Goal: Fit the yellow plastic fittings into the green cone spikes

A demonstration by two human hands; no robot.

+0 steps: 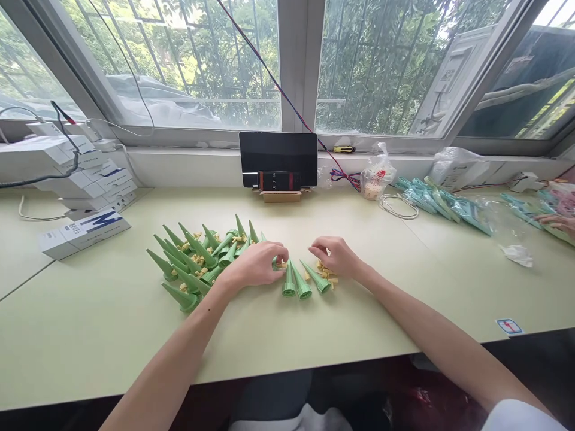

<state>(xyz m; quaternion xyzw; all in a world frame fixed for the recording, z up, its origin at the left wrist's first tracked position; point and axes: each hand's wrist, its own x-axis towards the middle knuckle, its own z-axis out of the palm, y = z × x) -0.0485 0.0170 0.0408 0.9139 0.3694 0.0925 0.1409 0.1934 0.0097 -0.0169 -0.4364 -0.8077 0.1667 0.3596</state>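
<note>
Three green conical nozzles [302,288] are laid out side by side on a pale surface [341,341], between a person's two bare hands, while well over a dozen more are massed in a pile [193,263] to the left, too overlapped to be counted exactly. One small yellow plug [306,275] is seen between two of the three; others are heaped [327,273] under the right hand, their number partly hidden, and more are scattered among the piled nozzles. The grip of the left hand [263,263] is curled closed about one further nozzle [275,262], mostly covered by the fingers, with a yellow plug at the fingertips. The right hand [335,254] is held over the heap with fingers bent inward; whether anything is pinched in its grip cannot be told. The pile's near right side is partly blocked by the left hand. Behind, one tablet [278,152] and one phone [278,181] are propped by the window. A stack of white boxes [96,179] is seen at left, one plastic bag [378,173] and teal packets [442,200] at right, where another person's hand [561,224] is partly shown.
</note>
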